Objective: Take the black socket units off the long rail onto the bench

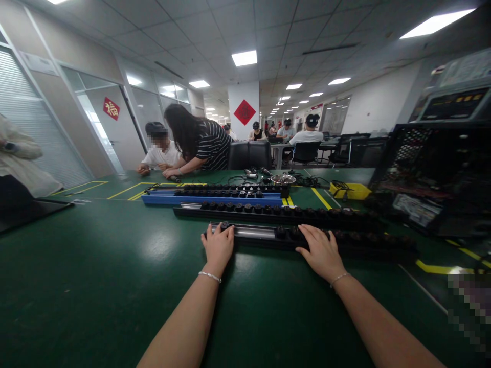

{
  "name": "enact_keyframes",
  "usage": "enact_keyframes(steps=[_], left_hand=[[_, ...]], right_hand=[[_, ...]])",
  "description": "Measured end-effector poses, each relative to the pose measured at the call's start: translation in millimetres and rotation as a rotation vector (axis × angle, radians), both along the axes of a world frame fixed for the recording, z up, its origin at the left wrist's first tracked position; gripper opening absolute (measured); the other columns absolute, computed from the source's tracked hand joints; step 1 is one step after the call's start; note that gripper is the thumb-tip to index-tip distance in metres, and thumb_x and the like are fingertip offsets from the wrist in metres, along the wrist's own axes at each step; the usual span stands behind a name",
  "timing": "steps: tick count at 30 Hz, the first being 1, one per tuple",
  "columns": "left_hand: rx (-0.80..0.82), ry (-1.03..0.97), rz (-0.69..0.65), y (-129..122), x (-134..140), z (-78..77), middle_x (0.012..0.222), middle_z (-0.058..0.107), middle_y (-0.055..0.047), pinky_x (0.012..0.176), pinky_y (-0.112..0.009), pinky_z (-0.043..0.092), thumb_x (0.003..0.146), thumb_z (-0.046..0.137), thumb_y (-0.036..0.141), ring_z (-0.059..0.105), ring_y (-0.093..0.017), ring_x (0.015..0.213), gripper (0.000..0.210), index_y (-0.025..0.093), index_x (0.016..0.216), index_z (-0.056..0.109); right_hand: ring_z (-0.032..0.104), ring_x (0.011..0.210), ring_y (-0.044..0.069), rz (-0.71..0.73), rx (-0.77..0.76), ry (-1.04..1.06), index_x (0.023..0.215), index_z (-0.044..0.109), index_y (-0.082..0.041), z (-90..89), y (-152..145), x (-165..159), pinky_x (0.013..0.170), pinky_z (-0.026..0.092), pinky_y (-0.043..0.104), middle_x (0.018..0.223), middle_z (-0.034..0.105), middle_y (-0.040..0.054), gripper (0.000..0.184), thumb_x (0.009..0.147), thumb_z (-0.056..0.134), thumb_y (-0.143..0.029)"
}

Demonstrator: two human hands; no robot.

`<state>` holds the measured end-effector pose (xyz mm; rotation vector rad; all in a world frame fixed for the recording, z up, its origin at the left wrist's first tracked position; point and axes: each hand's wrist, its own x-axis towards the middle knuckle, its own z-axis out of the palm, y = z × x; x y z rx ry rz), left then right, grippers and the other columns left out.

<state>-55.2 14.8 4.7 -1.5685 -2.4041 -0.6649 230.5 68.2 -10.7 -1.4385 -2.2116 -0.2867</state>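
Note:
A long black rail (255,244) lies crosswise in front of me, with a bare silvery strip along part of its top. At its left end my left hand (218,250) is closed, thumb and forefinger around a small black round piece (225,225). My right hand (321,254) grips across the rail farther right, fingers over the top and thumb at the front edge. Just left of those fingertips sits another black round piece (281,232). More such pieces run in a row to the right, partly dark and blurred.
Behind lie a second black rail (268,210) of round pieces and a blue rail (161,198). A metal bowl (283,179), cables and a yellow tray (351,191) stand farther back on the green table (115,286). Dark equipment (433,179) rises at right. Two people work across the table.

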Motion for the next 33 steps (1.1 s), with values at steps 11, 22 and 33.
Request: enact_keyframes(steps=[11, 22, 33], left_hand=[[0.003, -0.037, 0.052, -1, -10, 1.0, 0.134, 0.051, -0.001, 0.102, -0.059, 0.026, 0.09, 0.031, 0.045, 0.029, -0.036, 0.131, 0.04, 0.038, 0.113, 0.063], [0.02, -0.129, 0.077, 2, -15, 1.4, 0.132, 0.053, 0.001, 0.1, -0.052, 0.032, 0.09, 0.033, 0.045, 0.037, -0.035, 0.124, 0.039, 0.038, 0.111, 0.065], [0.056, -0.092, 0.015, 3, -18, 0.8, 0.123, 0.06, -0.001, 0.1, -0.04, 0.034, 0.091, 0.03, 0.04, 0.046, -0.025, 0.115, 0.041, 0.034, 0.106, 0.068]], right_hand=[[0.04, 0.124, 0.026, 0.018, -0.018, 0.018, 0.131, 0.038, -0.027, 2.3, -2, -1, 0.105, 0.015, 0.059, 0.134, 0.047, 0.0071, 0.05, 0.082, 0.042, -0.033], [0.039, 0.125, 0.024, 0.001, -0.02, 0.021, 0.131, 0.04, -0.025, 3.5, -3, -1, 0.107, 0.015, 0.057, 0.135, 0.048, 0.0058, 0.049, 0.082, 0.042, -0.035], [0.04, 0.124, 0.026, 0.005, -0.022, 0.005, 0.132, 0.039, -0.028, 2.6, -1, 0, 0.105, 0.017, 0.058, 0.134, 0.047, 0.0069, 0.05, 0.083, 0.041, -0.035]])
